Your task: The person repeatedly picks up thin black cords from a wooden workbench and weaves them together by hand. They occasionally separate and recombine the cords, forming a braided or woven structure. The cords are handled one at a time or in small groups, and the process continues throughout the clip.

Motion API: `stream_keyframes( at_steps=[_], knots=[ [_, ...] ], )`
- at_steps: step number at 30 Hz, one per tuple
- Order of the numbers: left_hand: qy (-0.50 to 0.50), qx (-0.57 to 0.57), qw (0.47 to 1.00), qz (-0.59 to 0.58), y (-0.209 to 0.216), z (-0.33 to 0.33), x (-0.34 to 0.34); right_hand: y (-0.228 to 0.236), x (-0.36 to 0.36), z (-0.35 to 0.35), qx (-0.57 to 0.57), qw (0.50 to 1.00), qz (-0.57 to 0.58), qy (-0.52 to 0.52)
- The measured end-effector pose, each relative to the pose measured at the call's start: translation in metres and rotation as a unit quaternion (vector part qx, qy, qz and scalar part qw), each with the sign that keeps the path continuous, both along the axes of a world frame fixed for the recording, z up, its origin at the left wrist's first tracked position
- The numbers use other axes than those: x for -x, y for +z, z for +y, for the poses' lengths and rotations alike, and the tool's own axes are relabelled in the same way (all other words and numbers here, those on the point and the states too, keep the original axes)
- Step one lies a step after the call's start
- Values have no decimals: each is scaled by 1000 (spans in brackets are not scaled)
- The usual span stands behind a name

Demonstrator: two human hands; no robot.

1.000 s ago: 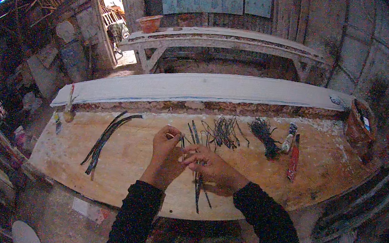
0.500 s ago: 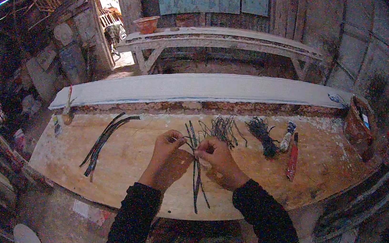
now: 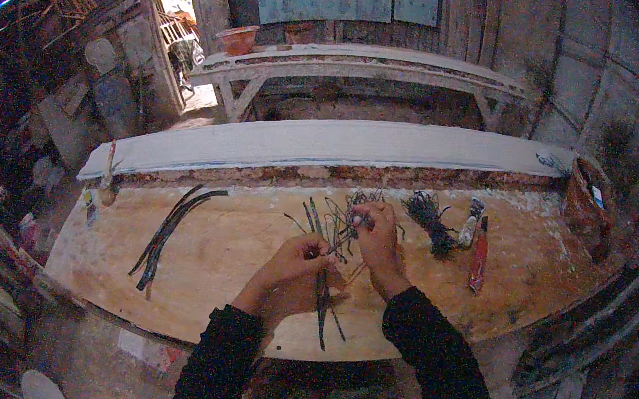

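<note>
My left hand (image 3: 298,266) pinches a thin cord (image 3: 340,243) between thumb and fingertips. My right hand (image 3: 379,242), a little higher and to the right, is closed on the same cord, which runs slantwise between the two hands. Beneath my left hand lie long dark strips (image 3: 320,314), pointing toward the table's near edge, their far ends showing beyond my fingers. A loose tangle of thin dark cords (image 3: 367,197) lies just behind my right hand. Off to the left rests a separate group of dark strips (image 3: 167,237).
Right of my hands are a dark bundle of cords (image 3: 431,224), a small whitish bundle (image 3: 471,223) and a red knife-like tool (image 3: 479,257). A brown pot (image 3: 587,206) stands at the wooden table's (image 3: 225,267) right end. A long white slab (image 3: 325,147) borders the far side.
My right hand has moved up and right, drawing away from the left. My left hand has shifted right and slightly toward me, over the strips. The cord now stretches between them.
</note>
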State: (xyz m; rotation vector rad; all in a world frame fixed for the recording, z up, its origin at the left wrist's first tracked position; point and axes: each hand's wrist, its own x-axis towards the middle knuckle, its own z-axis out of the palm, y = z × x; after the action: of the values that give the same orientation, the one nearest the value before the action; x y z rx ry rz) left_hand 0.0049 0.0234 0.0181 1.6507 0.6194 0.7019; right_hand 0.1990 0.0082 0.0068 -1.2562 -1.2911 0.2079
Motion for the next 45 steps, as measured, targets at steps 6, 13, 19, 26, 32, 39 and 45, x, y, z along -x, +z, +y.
stream_keyframes(
  at_steps=[6,13,19,26,32,39,45],
  knots=[
    [199,-83,976,11,13,6,6,-2,-3,-2,31,997,40,58],
    [314,7,942,-121,-27,50,24,11,19,-27,132,931,39,337],
    [301,10,943,-138,-17,40,26,49,42,-62,289,810,216,462],
    [237,199,922,-235,12,5,12,32,31,-44,210,884,114,401],
    [108,274,925,-238,39,-27,4,31,24,-36,173,967,67,173],
    [-37,331,921,-204,30,-41,-9,-7,-4,5,33,993,98,65],
    [-8,290,943,-166,38,-35,-8,-7,-1,3,70,993,85,45]
  ],
)
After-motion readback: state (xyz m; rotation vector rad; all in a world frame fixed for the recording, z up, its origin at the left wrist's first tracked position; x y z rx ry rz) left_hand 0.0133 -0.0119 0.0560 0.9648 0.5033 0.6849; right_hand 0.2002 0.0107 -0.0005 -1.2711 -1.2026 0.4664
